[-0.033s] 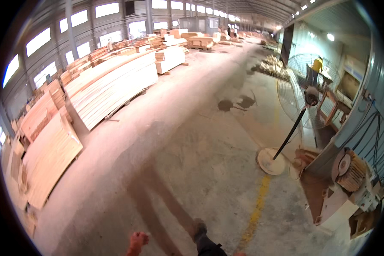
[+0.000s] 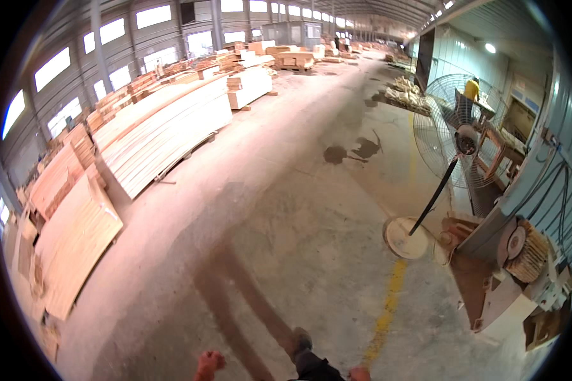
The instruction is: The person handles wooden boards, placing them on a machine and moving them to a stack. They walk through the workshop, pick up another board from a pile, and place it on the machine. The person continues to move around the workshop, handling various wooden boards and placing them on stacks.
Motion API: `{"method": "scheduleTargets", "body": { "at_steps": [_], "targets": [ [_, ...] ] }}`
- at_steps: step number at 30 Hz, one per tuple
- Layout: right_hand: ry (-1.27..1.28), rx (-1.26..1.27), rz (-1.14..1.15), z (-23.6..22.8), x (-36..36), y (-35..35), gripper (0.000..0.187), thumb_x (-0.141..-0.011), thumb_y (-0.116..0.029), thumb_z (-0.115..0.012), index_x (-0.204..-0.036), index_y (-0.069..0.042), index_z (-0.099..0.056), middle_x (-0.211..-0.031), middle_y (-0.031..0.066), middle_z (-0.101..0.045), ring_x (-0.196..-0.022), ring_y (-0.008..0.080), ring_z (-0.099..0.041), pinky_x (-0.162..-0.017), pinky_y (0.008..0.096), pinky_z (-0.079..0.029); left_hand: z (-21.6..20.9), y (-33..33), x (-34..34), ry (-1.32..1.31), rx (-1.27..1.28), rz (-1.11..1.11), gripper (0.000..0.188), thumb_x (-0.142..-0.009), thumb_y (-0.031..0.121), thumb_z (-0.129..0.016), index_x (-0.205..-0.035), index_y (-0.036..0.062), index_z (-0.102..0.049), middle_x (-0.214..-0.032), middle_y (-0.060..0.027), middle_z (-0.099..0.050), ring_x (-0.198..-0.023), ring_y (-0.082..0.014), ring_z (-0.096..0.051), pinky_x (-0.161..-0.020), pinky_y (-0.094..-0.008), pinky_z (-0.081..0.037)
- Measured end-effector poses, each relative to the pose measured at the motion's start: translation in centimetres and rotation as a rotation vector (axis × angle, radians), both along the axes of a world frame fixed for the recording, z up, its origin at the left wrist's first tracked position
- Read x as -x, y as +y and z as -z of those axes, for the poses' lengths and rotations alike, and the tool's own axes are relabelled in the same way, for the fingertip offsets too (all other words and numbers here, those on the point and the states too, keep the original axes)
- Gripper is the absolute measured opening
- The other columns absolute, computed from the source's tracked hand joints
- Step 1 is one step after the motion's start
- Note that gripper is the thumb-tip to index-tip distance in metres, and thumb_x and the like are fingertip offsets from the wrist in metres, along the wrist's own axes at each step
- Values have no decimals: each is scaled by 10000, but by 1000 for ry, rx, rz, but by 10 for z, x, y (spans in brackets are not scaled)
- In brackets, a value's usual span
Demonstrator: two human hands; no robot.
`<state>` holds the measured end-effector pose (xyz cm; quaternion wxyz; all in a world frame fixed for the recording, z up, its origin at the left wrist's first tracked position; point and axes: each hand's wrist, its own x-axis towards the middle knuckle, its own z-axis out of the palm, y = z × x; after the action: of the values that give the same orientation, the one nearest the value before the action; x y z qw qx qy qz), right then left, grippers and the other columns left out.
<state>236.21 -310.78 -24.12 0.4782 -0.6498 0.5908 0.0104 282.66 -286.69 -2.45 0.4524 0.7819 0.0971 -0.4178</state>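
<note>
My left hand [image 2: 211, 363] hangs at the lower edge, over the concrete floor [image 2: 286, 254]. Its fingers look curled in, and nothing shows in them. Further right, my right hand [image 2: 360, 373] only just comes into the picture beside my dark-clothed leg. The lower edge cuts off most of it, so its fingers cannot be made out. Neither hand touches any object that I can see. One shoe [image 2: 302, 340] is on the floor between the hands, and long leg shadows stretch ahead.
Stacked boards [image 2: 171, 133] and a flat wood panel [image 2: 82, 241] line the left. On the right stand a large pedestal fan [image 2: 466, 141] with a round base [image 2: 405, 238] and a motor-driven machine [image 2: 521, 251]. A person in yellow [image 2: 471, 90] works behind the fan. A yellow line [image 2: 388, 305] marks the floor.
More of my right hand shows at the lower edge. My left hand is slightly lower and further right. The surroundings have shifted a little in view.
</note>
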Motion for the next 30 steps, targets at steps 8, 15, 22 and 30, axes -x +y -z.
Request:
{"method": "scheduleTargets", "body": {
  "at_steps": [8,15,22,30],
  "targets": [
    [-290,27,58,-217,-328,-313,265,-789,-275,-509,-756,-27,-596,-657,67,-578,-615,183,-538,-603,326,-427,55,-66,-102,132,198,-130,293,-864,298,-515,-1024,52,-501,-885,-136,-602,-677,-254,-600,-557,-371,-507],
    [21,74,112,-170,-430,-460,280,-801,-277,-507,-786,-8,-583,-720,90,-587,-662,191,-534,-605,332,-422,131,-237,-282,164,102,-35,436,-878,371,-458,-1190,68,-465,-1040,-143,-587,-852,-291,-576,-706,-401,-489],
    [-4,203,99,-116,-442,-482,169,-639,-231,-596,-615,-64,-607,-651,156,-599,-582,326,-567,-542,449,-451,-5,-566,-494,-36,166,-18,249,-836,193,-524,-978,-9,-495,-804,-120,-606,-654,-211,-601,-587,-331,-517],
    [196,138,-557,44,-576,-737,243,-818,-216,-492,-728,-38,-631,-738,117,-613,-685,219,-586,-613,387,-461,-19,-805,-639,66,207,86,250,-813,184,-548,-959,-12,-499,-777,-106,-599,-652,-186,-594,-552,-307,-510]
  ]
}}
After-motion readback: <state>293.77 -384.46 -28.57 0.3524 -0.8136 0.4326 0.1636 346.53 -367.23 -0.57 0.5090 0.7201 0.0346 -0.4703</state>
